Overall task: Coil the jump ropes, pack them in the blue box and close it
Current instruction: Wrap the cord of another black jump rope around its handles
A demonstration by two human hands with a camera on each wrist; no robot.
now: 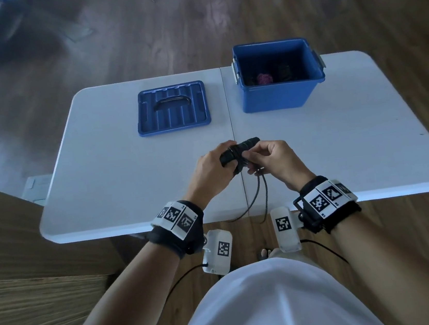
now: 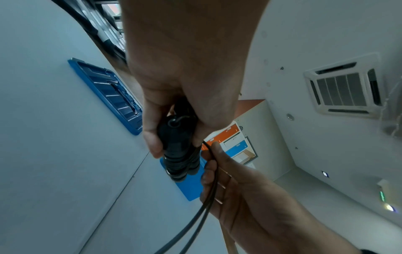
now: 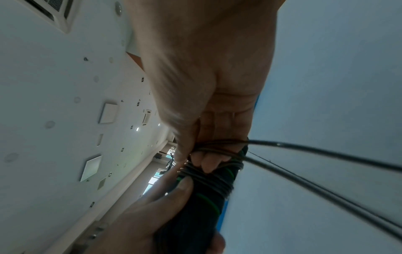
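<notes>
My left hand (image 1: pixel 215 166) grips the two black handles (image 1: pixel 243 145) of a jump rope, held together above the near middle of the white table (image 1: pixel 107 180). Several turns of black cord (image 3: pixel 208 183) are wound round the handles. My right hand (image 1: pixel 269 159) pinches the cord beside the handles, and two strands (image 1: pixel 262 197) hang down past the table's near edge. The blue box (image 1: pixel 280 94) stands open at the back right with coiled ropes inside, one purple (image 1: pixel 264 78). Its blue lid (image 1: pixel 173 108) lies flat at the back middle.
Wooden floor surrounds the table. A wooden surface (image 1: pixel 18 267) sits close at my near left. Both wrists carry white camera units with black cables.
</notes>
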